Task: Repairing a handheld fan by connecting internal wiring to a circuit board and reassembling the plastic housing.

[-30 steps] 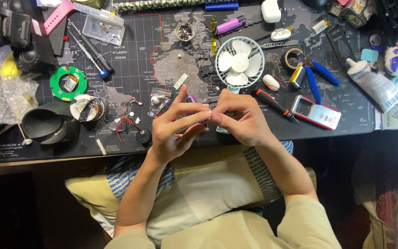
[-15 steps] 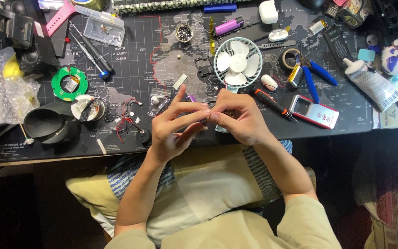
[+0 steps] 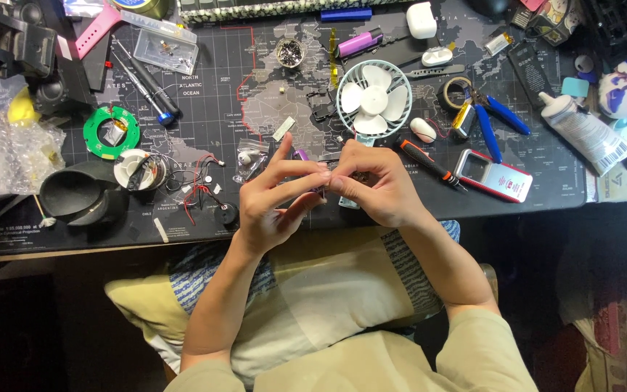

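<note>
Both hands met over the near edge of the dark desk mat [image 3: 183,87], fingertips pressed together around a small part [image 3: 326,187] that was almost wholly hidden between them. The left hand [image 3: 276,199] pinched it with thumb and forefinger, the other fingers loosely curled, one raised toward the far side. The right hand [image 3: 375,189] closed its fingertips on the same part from the right. Its long axis and the way it pointed could not be told (too little of it showed), though the pinch ran left to right.

Just beyond the hands, on the far side, stood a small white fan [image 3: 374,98], face up. To the right of the hands lay an orange-handled screwdriver [image 3: 429,163] and a red and white gadget [image 3: 493,176], with blue-handled pliers [image 3: 498,123] farther off. To the left lay a green ring board [image 3: 112,132] and a tangle of red wires [image 3: 197,190].

Against the earlier frames, the hands had kept the same place and the same grip; nothing on the mat had shifted.
</note>
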